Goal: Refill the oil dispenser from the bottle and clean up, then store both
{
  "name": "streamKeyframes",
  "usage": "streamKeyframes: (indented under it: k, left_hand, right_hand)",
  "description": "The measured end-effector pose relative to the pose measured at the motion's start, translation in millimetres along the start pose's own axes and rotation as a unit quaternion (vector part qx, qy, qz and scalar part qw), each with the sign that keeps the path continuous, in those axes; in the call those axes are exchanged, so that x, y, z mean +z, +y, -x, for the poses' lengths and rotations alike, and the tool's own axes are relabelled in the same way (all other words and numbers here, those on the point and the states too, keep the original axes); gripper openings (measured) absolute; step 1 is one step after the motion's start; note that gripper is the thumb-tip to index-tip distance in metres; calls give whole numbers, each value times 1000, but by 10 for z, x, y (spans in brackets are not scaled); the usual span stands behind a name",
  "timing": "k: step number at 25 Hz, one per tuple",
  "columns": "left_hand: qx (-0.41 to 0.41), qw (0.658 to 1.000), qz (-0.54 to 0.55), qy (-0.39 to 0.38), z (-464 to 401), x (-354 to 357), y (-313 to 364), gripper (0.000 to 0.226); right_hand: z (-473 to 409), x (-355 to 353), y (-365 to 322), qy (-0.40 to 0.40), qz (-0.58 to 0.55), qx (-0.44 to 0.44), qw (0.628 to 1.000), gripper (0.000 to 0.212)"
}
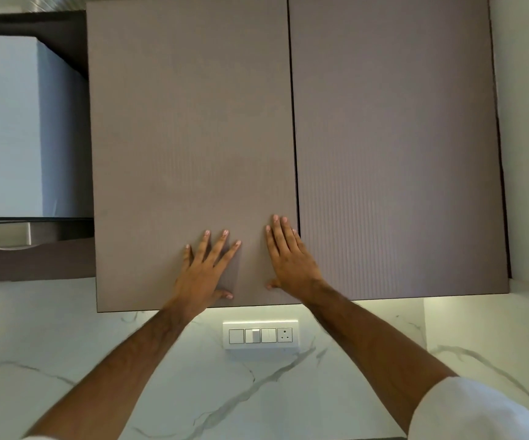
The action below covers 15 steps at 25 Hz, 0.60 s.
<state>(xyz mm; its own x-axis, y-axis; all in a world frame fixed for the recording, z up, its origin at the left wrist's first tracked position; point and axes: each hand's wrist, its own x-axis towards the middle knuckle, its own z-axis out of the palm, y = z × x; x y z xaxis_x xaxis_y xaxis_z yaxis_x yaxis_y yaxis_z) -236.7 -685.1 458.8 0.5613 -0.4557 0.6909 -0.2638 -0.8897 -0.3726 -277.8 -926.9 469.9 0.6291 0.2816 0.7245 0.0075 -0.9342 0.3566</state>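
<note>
I see both hands laid flat on the left door (190, 147) of a wall cabinet, low down near its bottom edge. My left hand (207, 271) sits at about 6 o'clock in the view, fingers fanned wide and pointing up, thumb tucked toward the door's lower edge, palm against the ribbed panel and holding nothing. My right hand (290, 258) lies just beside it at about 5 o'clock, also flat and empty, its fingers closer together, the tips touching the dark seam where the left door meets the right door (396, 147). The two hands are apart, with a strip of bare door between them. Both doors look closed and flush. I cannot see the oil dispenser or the bottle anywhere, so I cannot tell where they are. Below the cabinet, at 6 o'clock, a white switch plate (260, 335) is fixed to the marble wall (336, 392), lit from under the cabinet. At 9 o'clock a pale hood (12, 128) hangs next to the cabinet. A white sleeve (466, 411) covers my right upper arm at 4 o'clock; both forearms are bare.
</note>
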Motion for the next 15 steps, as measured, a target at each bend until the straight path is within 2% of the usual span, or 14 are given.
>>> streamKeyframes:
  k: [5, 8, 10, 12, 15]
  left_hand:
    - [29, 998, -23, 47, -44, 217, -112, 136]
    - [29, 998, -26, 40, -46, 191, -75, 132]
    - [19, 999, -15, 29, -5, 132, -48, 124]
    - [27, 1000, -9, 8, 104, 79, -39, 111]
    - [67, 997, -17, -33, 321, 17, -143, 93]
  right_hand:
    - [-27, 120, -20, 10, -10, 6, 1000, 145]
    - [-28, 57, -35, -6, 3, 17, 1000, 141]
    - [-5, -29, -111, -18, 0, 30, 999, 129]
    - [89, -113, -209, -51, -3, 37, 998, 106]
    - [261, -230, -410, -117, -50, 31, 991, 85]
